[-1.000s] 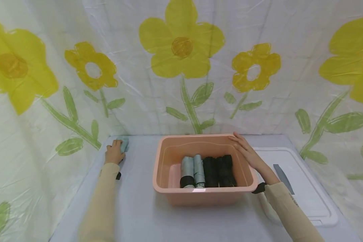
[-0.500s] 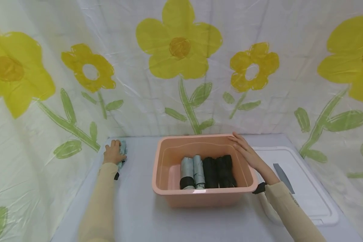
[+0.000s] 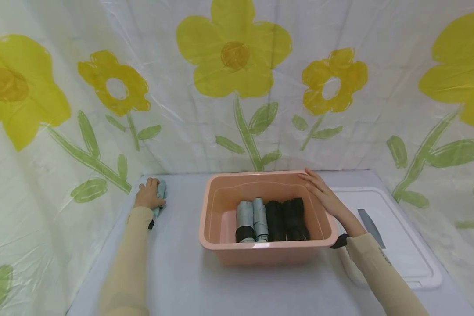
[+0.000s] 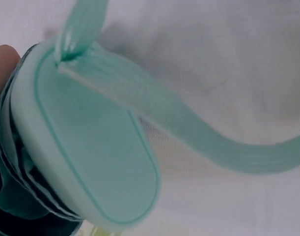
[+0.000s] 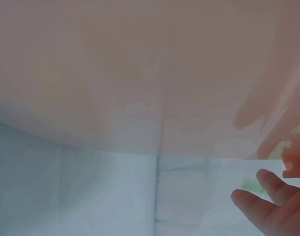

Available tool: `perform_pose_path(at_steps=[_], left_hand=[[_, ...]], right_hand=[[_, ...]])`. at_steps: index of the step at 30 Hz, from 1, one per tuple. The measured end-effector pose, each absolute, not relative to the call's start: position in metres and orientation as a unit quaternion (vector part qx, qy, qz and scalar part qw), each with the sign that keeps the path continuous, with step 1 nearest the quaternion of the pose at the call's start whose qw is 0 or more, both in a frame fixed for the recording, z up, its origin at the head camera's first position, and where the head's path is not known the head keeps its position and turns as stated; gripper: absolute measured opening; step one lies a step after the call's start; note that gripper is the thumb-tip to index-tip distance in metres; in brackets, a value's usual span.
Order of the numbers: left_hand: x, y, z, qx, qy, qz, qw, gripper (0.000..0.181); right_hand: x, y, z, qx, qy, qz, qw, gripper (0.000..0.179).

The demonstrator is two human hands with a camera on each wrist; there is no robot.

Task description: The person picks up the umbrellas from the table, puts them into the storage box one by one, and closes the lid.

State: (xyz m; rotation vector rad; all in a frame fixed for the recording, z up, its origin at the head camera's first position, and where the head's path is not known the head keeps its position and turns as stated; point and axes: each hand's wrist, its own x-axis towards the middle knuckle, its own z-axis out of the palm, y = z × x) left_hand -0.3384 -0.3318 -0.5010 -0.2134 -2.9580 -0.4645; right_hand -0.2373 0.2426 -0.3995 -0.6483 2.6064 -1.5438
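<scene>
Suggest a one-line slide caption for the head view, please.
Left hand grips a mint folded umbrella; right hand rests on a pink tub.

Left hand fingers curled gripping, right hand flat, fingers straight

Person's arms, head view: both wear long, close-fitting beige sleeves reaching the wrist. A dark strap band circles each wrist at the cuff. The left hand and right hand are bare, without gloves.
</scene>
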Motion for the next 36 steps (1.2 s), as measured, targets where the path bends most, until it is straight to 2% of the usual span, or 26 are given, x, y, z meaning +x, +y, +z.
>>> perform_pose_path(at_steps=[4,12,20,28,36], left_hand=[[-0.337,-0.326,-0.494,-0.071,-0.988,-0.132,0.048,0.063],[-0.339,-0.325,-0.496,-0.049,-0.989,-0.133,0.044,0.056],[-0.332,-0.324,-0.5,-0.06,-0.983,-0.152,0.08,0.058],[-0.321,-0.328,-0.506,-0.052,-0.988,-0.128,0.072,0.057],[-0.325,-0.32,-0.5,-0.081,-0.984,-0.105,0.121,0.055]], right_hand=[[-0.238,0.243,-0.399,-0.207,0.838,-0.504,0.023,0.042],[-0.237,0.242,-0.399,-0.212,0.835,-0.508,0.02,0.041],[-0.253,0.252,-0.423,-0.22,0.834,-0.506,0.007,0.042],[-0.256,0.252,-0.435,-0.22,0.832,-0.509,0.027,0.043],[-0.259,0.258,-0.433,-0.219,0.836,-0.504,0.011,0.043]])
